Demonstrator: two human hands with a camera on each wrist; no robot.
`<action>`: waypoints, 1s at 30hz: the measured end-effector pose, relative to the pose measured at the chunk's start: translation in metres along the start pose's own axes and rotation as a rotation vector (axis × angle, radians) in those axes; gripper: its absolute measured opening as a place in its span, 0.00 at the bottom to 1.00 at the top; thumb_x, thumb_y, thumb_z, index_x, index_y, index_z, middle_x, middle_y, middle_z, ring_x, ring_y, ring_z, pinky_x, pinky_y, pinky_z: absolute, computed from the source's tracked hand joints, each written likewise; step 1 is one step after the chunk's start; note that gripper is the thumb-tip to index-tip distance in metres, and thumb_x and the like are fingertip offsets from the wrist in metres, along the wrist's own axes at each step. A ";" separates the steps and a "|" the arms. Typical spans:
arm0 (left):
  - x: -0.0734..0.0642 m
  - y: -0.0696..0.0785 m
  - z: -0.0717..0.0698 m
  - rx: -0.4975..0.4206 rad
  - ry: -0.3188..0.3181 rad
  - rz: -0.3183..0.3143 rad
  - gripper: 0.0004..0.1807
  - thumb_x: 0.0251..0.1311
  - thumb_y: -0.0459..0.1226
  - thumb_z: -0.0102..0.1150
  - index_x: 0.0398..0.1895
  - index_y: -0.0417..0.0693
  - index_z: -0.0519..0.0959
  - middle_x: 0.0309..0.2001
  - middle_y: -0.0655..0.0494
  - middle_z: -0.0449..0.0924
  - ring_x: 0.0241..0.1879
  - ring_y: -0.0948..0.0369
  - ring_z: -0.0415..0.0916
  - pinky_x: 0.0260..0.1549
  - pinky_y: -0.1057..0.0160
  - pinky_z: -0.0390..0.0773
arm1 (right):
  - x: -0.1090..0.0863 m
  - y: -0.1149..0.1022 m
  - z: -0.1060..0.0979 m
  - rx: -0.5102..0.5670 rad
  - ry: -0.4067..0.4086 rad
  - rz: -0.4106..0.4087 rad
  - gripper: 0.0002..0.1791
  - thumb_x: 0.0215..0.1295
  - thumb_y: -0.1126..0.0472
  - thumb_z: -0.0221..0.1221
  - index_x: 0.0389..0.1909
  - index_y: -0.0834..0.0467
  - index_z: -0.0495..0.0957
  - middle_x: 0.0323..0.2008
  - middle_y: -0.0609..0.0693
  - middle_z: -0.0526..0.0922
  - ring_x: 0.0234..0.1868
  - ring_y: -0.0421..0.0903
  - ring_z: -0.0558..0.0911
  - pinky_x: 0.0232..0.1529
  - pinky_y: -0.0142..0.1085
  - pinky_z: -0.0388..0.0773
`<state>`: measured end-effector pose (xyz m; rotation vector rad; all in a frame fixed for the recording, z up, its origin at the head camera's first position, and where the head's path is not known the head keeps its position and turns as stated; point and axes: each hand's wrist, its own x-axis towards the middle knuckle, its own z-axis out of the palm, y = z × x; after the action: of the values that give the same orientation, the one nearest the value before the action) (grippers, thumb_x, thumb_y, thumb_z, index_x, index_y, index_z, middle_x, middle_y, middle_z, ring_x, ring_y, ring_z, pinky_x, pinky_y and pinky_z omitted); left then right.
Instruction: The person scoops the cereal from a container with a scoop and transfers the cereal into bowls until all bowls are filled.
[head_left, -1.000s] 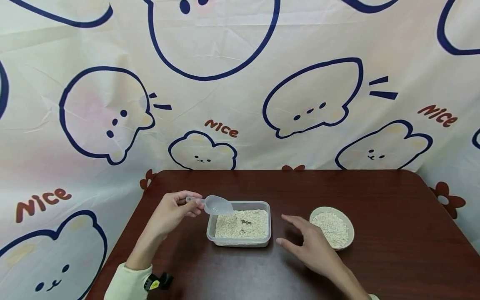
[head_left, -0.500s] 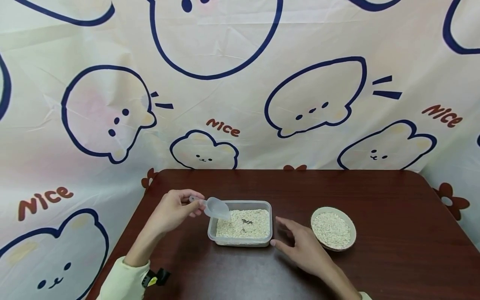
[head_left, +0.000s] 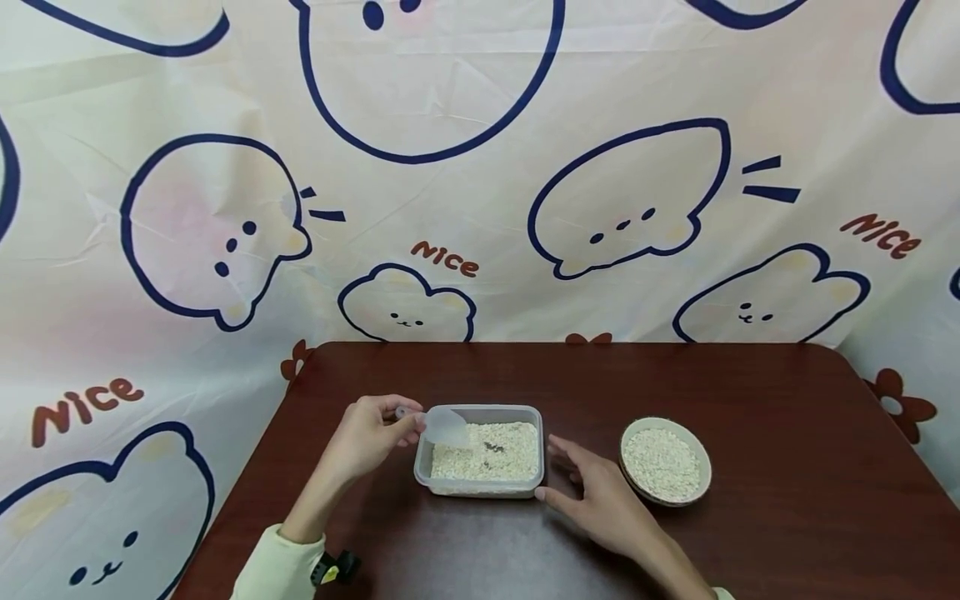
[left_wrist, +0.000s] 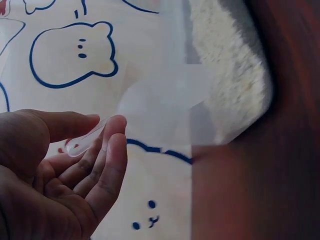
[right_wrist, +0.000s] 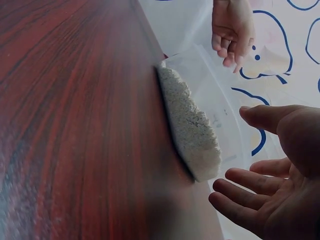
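Observation:
My left hand [head_left: 375, 435] pinches the short handle of a translucent plastic scoop [head_left: 447, 428] between thumb and fingers. The scoop's bowl is over the left part of a clear plastic container [head_left: 480, 486], its tip near the oat flakes [head_left: 498, 454] inside. Whether the tip touches the flakes I cannot tell. A few dark specks lie on top of the flakes. Beside the container's right wall is my right hand [head_left: 600, 498], thumb and fingers spread and holding nothing. In the right wrist view its fingertips are close to the container's end; contact is unclear.
A round bowl [head_left: 703, 467] filled with pale flakes stands to the right, just beyond my right hand. Everything rests on a dark red-brown wooden table [head_left: 810, 467]. Behind the table hangs a cloth [head_left: 480, 200] printed with cartoon bears.
The left hand has moved right and a little down, bringing the scoop lower over the container. The right hand has come left, up close to the container's right side.

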<state>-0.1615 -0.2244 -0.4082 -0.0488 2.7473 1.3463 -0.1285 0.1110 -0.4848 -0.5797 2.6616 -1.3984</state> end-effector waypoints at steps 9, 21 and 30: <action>0.007 -0.010 0.029 -0.125 0.002 0.055 0.07 0.71 0.31 0.66 0.47 0.39 0.89 0.37 0.42 0.92 0.33 0.48 0.90 0.34 0.55 0.90 | 0.006 0.005 0.006 0.035 -0.023 0.048 0.43 0.66 0.47 0.75 0.77 0.59 0.71 0.64 0.54 0.86 0.64 0.55 0.86 0.58 0.47 0.86; 0.013 -0.009 0.055 -0.283 -0.132 0.046 0.10 0.74 0.31 0.63 0.52 0.34 0.87 0.41 0.36 0.91 0.27 0.53 0.88 0.20 0.66 0.80 | 0.008 0.008 0.013 0.031 -0.027 0.070 0.44 0.65 0.45 0.75 0.77 0.53 0.70 0.63 0.51 0.86 0.63 0.51 0.86 0.58 0.44 0.86; 0.014 0.001 0.069 -0.258 -0.137 0.072 0.09 0.73 0.32 0.64 0.49 0.39 0.89 0.39 0.38 0.92 0.26 0.47 0.88 0.14 0.69 0.69 | 0.008 0.007 0.013 0.031 -0.024 0.065 0.42 0.66 0.49 0.75 0.78 0.52 0.70 0.63 0.51 0.86 0.63 0.50 0.87 0.57 0.42 0.86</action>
<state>-0.1711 -0.1691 -0.4511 0.1229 2.4725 1.6484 -0.1352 0.1017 -0.4974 -0.4990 2.6107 -1.4033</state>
